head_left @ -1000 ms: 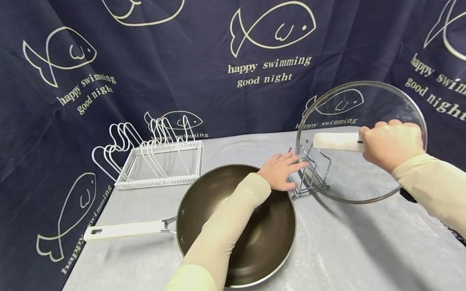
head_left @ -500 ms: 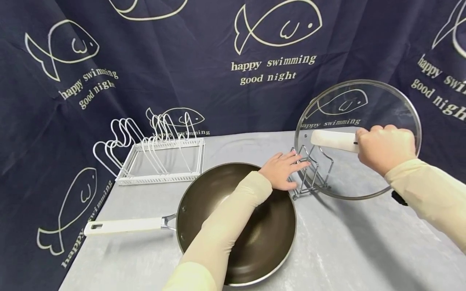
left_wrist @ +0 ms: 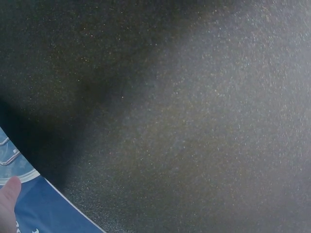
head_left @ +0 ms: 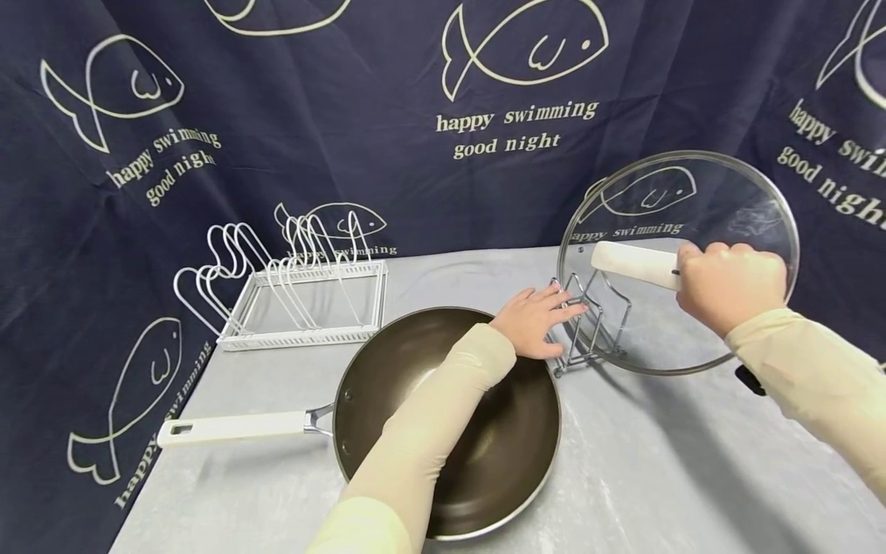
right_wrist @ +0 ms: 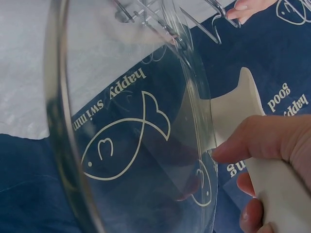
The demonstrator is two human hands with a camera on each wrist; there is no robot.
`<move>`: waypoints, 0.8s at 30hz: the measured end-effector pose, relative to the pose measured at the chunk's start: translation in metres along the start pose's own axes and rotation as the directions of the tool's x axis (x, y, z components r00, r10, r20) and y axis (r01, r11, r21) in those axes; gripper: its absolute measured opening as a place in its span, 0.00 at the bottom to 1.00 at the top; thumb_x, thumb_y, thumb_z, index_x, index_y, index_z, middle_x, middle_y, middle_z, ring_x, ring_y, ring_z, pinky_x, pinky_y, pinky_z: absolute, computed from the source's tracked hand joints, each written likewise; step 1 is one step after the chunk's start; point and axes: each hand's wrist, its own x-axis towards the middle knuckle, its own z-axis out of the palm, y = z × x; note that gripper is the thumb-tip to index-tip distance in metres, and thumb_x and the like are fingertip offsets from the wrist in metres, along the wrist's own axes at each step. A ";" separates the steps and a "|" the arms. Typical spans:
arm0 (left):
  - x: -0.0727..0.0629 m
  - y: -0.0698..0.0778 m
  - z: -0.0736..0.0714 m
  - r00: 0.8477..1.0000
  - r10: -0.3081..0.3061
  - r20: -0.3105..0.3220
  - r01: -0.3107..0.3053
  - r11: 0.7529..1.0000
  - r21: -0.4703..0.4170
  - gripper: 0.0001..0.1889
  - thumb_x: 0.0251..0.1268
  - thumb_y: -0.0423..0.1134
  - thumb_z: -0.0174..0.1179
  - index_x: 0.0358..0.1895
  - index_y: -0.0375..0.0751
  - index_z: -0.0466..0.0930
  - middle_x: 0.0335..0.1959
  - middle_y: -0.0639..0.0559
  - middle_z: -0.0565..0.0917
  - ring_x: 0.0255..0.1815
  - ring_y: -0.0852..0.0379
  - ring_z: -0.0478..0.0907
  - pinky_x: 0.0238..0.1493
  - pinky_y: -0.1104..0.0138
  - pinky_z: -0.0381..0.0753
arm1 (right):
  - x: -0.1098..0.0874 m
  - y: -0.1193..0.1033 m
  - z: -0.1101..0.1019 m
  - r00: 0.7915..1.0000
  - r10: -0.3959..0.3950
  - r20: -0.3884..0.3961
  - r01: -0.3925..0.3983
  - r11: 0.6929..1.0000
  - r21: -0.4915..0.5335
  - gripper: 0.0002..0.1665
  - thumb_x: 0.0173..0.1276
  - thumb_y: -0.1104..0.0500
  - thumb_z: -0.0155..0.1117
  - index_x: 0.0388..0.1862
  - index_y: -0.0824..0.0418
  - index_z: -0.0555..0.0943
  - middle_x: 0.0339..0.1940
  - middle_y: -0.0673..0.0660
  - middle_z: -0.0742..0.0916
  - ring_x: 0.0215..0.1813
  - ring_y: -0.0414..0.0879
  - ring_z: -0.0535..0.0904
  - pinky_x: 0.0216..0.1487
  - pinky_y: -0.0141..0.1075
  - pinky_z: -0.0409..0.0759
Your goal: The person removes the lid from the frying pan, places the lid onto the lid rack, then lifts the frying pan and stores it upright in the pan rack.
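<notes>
My right hand [head_left: 734,283] grips the white handle [right_wrist: 286,194] of a large round glass pan lid [head_left: 681,196], which stands on edge. The lid's left lower rim sits among the wires of a small chrome rack [head_left: 591,327]. With fingers spread and straight, my left hand [head_left: 529,323] touches the left side of that rack. Under my left forearm lies a wide frying pan [head_left: 394,369], dark brown inside, its white handle [head_left: 235,428] pointing left. In the left wrist view the pan's inner surface [left_wrist: 184,121] fills nearly everything, and only a fingertip [left_wrist: 9,191] shows.
A white wire rack [head_left: 304,338] with curved dividers stands at the back left of the grey table [head_left: 623,477]. Behind the table hangs a dark blue fish-print cloth [head_left: 388,115]. The pan's rim comes close to the chrome rack.
My right hand and the lid have shifted slightly to the left, and the lid's handle tilts a little more. My left hand stays at the chrome rack; the pan keeps its place.
</notes>
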 end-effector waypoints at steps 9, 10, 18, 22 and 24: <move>-0.001 0.000 -0.001 1.000 0.003 -0.015 -0.003 1.000 -0.007 0.37 0.61 0.58 0.52 0.75 0.61 0.54 0.73 0.55 0.60 0.75 0.56 0.49 0.70 0.56 0.57 | -0.008 0.001 0.006 0.999 0.029 -0.036 -0.029 1.000 0.011 0.09 0.40 0.68 0.58 0.19 0.67 0.67 0.09 0.66 0.69 0.12 0.66 0.66 0.06 0.53 0.57; -0.002 0.001 -0.002 1.000 0.000 -0.014 0.000 1.000 -0.006 0.37 0.61 0.58 0.52 0.75 0.61 0.54 0.73 0.55 0.60 0.75 0.56 0.49 0.70 0.56 0.56 | -0.009 0.002 0.007 0.999 0.035 -0.031 -0.035 0.999 0.012 0.10 0.39 0.68 0.58 0.19 0.66 0.67 0.09 0.66 0.69 0.12 0.66 0.66 0.06 0.53 0.56; -0.002 0.000 -0.001 1.000 0.014 -0.007 -0.014 1.000 -0.004 0.38 0.61 0.60 0.52 0.75 0.61 0.53 0.74 0.55 0.58 0.76 0.55 0.48 0.70 0.56 0.56 | -0.011 0.000 0.005 0.996 0.082 0.028 -0.082 0.996 0.019 0.13 0.34 0.69 0.60 0.18 0.66 0.65 0.09 0.65 0.69 0.12 0.66 0.66 0.07 0.52 0.56; -0.003 0.000 0.000 1.000 0.017 -0.009 -0.017 1.000 0.003 0.39 0.61 0.60 0.53 0.75 0.60 0.52 0.74 0.55 0.58 0.76 0.54 0.48 0.70 0.57 0.57 | -0.010 -0.001 0.003 0.992 0.104 0.073 -0.106 0.994 0.020 0.15 0.33 0.68 0.62 0.19 0.67 0.65 0.10 0.65 0.69 0.13 0.66 0.67 0.07 0.53 0.57; -0.003 0.000 0.001 1.000 0.019 -0.011 -0.019 1.000 0.002 0.39 0.61 0.60 0.53 0.75 0.60 0.52 0.74 0.54 0.58 0.76 0.54 0.48 0.70 0.56 0.57 | -0.010 -0.001 0.003 0.991 0.107 0.082 -0.109 0.994 0.020 0.15 0.33 0.68 0.63 0.19 0.66 0.65 0.10 0.65 0.69 0.13 0.66 0.67 0.07 0.53 0.57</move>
